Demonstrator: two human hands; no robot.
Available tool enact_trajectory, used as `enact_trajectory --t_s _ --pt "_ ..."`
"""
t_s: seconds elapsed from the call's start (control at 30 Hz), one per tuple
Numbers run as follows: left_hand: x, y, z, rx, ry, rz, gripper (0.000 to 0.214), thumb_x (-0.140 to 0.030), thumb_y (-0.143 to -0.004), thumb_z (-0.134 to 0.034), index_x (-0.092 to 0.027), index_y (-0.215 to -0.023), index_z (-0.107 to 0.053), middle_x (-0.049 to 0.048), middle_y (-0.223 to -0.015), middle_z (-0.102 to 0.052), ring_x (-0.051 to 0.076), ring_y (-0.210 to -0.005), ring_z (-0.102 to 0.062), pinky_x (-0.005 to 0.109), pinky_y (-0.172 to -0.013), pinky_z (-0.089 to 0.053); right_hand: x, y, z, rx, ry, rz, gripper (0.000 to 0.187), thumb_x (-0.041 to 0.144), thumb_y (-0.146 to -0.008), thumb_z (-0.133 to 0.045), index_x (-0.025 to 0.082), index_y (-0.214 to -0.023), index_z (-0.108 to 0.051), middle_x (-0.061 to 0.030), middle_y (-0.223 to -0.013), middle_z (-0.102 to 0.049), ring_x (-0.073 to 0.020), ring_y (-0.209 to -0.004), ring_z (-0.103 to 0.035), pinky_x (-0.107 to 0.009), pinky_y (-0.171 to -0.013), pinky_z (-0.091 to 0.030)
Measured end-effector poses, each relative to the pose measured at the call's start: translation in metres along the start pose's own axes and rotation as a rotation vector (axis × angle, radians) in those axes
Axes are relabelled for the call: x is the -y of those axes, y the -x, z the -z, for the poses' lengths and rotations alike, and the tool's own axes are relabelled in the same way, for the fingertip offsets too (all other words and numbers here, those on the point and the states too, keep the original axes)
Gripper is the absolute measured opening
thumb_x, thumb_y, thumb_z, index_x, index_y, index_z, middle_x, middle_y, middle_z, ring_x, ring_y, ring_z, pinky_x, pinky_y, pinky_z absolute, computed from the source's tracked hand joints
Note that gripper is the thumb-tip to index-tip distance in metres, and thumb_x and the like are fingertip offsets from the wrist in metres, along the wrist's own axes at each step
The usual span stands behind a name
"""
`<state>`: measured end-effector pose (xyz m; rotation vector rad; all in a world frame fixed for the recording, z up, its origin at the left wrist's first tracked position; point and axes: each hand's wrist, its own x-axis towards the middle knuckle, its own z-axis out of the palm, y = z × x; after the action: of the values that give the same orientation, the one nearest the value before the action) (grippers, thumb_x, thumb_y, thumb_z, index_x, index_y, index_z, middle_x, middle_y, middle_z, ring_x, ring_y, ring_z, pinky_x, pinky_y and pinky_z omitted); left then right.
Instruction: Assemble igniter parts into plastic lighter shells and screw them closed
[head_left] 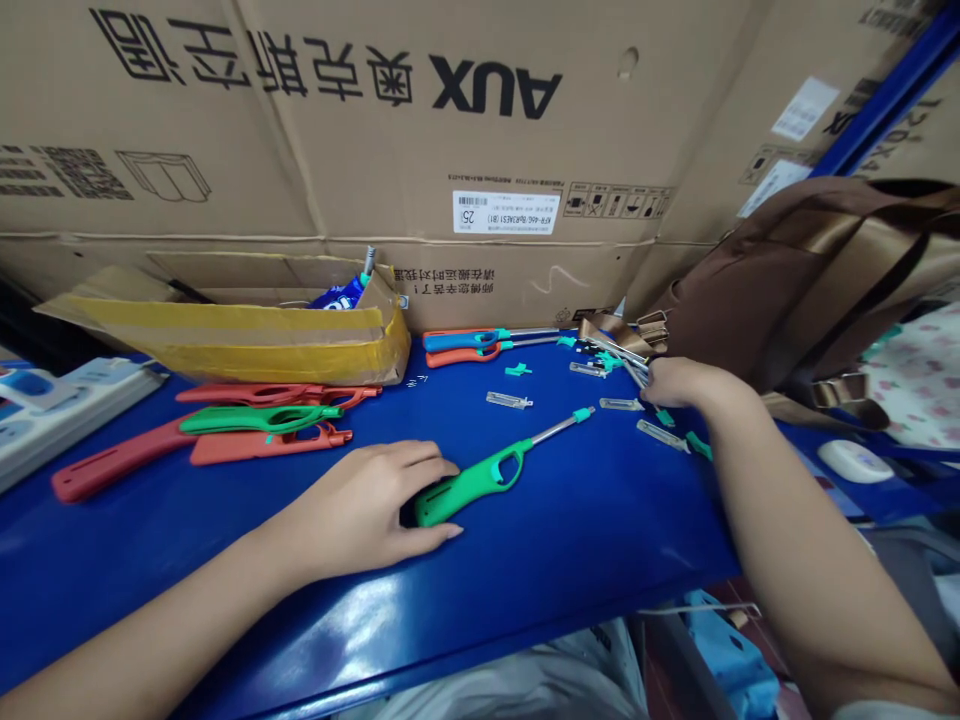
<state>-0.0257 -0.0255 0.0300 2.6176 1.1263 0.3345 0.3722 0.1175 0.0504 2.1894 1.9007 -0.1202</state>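
Note:
My left hand (382, 505) is closed round the back end of a green gas lighter (472, 485), thumb on one side and fingers on the other. The lighter lies on the blue table, its metal tube pointing right with a teal tip. My right hand (686, 385) reaches into a heap of thin metal tubes (626, 358) and small teal parts at the back right. Its fingers are curled in at the tube ends; what they pinch is partly hidden. Clear plastic fuel cells (660, 435) and a teal trigger (517, 370) lie around the heap.
Red lighter shells (270, 447) and a green shell (259, 418) lie at left, before a yellow-taped carton (300, 340). Blue and orange lighters (461, 342) rest behind. A power strip (67, 400) is far left. At right are a brown bag (750, 270) and white earbud case (855, 460).

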Motion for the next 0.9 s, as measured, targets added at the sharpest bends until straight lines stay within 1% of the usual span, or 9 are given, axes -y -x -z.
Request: enact_trajectory --t_s 0.1,0.17,0.23,0.33,0.47,0.57,0.67,0.77,0.9 --pt "-0.001 0.0 -0.002 0.009 0.015 0.024 0.032 -0.036 -0.096 -0.06 -0.023 -0.125 -0.067 0.0048 -0.104 -0.067 0.02 -0.088 -0.068 0.029 -0.078 -0.054 0.004 0.007 0.008 0.017 0.032 -0.017 0.032 0.034 -0.076 -0.067 0.013 -0.099 -0.074 -0.0217 -0.103 -0.074 -0.0339 -0.093 -0.072 -0.036 -0.07 -0.052" --pt "0.0 0.0 -0.004 -0.01 0.025 0.05 0.031 -0.033 -0.096 -0.059 -0.024 -0.124 -0.068 0.0045 -0.102 -0.065 0.019 -0.087 -0.068 0.029 -0.079 -0.054 0.007 0.012 0.014 -0.005 0.032 -0.025 0.038 0.039 -0.083 -0.058 0.013 -0.107 -0.072 -0.0225 -0.111 -0.073 -0.0347 -0.099 -0.071 -0.037 -0.071 -0.051" --pt "0.001 0.0 -0.006 -0.031 0.03 0.073 0.03 -0.033 -0.095 -0.06 -0.025 -0.122 -0.07 0.0046 -0.101 -0.065 0.02 -0.089 -0.067 0.029 -0.08 -0.054 0.008 0.017 0.019 -0.021 0.027 -0.033 0.039 0.041 -0.086 -0.053 0.014 -0.109 -0.071 -0.021 -0.111 -0.073 -0.0339 -0.099 -0.07 -0.036 -0.07 -0.05" --pt "0.002 0.0 -0.007 -0.052 0.034 0.086 0.03 -0.033 -0.096 -0.06 -0.024 -0.123 -0.07 0.0052 -0.101 -0.064 0.021 -0.092 -0.066 0.031 -0.081 -0.055 0.008 0.018 0.019 -0.017 0.017 -0.042 0.033 0.038 -0.084 -0.055 0.017 -0.103 -0.072 -0.0178 -0.104 -0.075 -0.0315 -0.094 -0.071 -0.034 -0.068 -0.049" --pt "0.005 -0.001 -0.009 -0.059 0.048 0.077 0.033 -0.034 -0.097 -0.058 -0.025 -0.128 -0.068 0.006 -0.103 -0.063 0.021 -0.094 -0.065 0.033 -0.085 -0.055 0.003 0.009 0.011 0.009 -0.005 -0.044 0.021 0.034 -0.079 -0.063 0.02 -0.091 -0.073 -0.0133 -0.099 -0.076 -0.0293 -0.091 -0.071 -0.032 -0.068 -0.049" --pt "0.008 -0.001 -0.009 -0.056 0.04 0.087 0.035 -0.035 -0.099 -0.056 -0.024 -0.13 -0.067 0.0068 -0.104 -0.062 0.022 -0.095 -0.065 0.034 -0.086 -0.055 -0.006 0.001 0.008 -0.01 -0.035 -0.067 0.021 0.032 -0.079 -0.063 0.023 -0.096 -0.072 -0.0106 -0.104 -0.075 -0.0274 -0.093 -0.07 -0.032 -0.069 -0.049" --pt "0.008 -0.001 -0.01 -0.064 0.024 0.086 0.036 -0.036 -0.099 -0.055 -0.022 -0.13 -0.067 0.0074 -0.105 -0.062 0.022 -0.096 -0.064 0.035 -0.087 -0.055 -0.016 -0.003 0.009 -0.037 -0.055 -0.124 0.025 0.023 -0.077 -0.062 0.022 -0.101 -0.071 -0.0115 -0.107 -0.074 -0.0272 -0.093 -0.07 -0.031 -0.07 -0.049" --pt "0.009 0.0 -0.011 -0.071 0.018 0.082 0.036 -0.035 -0.099 -0.055 -0.022 -0.131 -0.066 0.007 -0.104 -0.062 0.022 -0.095 -0.065 0.035 -0.086 -0.055 -0.023 -0.005 0.01 -0.037 -0.08 -0.154 0.022 0.02 -0.075 -0.062 0.019 -0.096 -0.071 -0.0127 -0.103 -0.074 -0.0274 -0.091 -0.07 -0.031 -0.069 -0.049" --pt "0.009 0.0 -0.011 -0.079 0.015 0.075 0.036 -0.036 -0.099 -0.055 -0.023 -0.131 -0.066 0.0067 -0.104 -0.062 0.022 -0.096 -0.065 0.034 -0.086 -0.055 -0.034 -0.008 0.008 -0.076 -0.122 -0.15 0.021 0.018 -0.073 -0.066 0.021 -0.092 -0.072 -0.0105 -0.099 -0.075 -0.0273 -0.09 -0.071 -0.032 -0.07 -0.05"
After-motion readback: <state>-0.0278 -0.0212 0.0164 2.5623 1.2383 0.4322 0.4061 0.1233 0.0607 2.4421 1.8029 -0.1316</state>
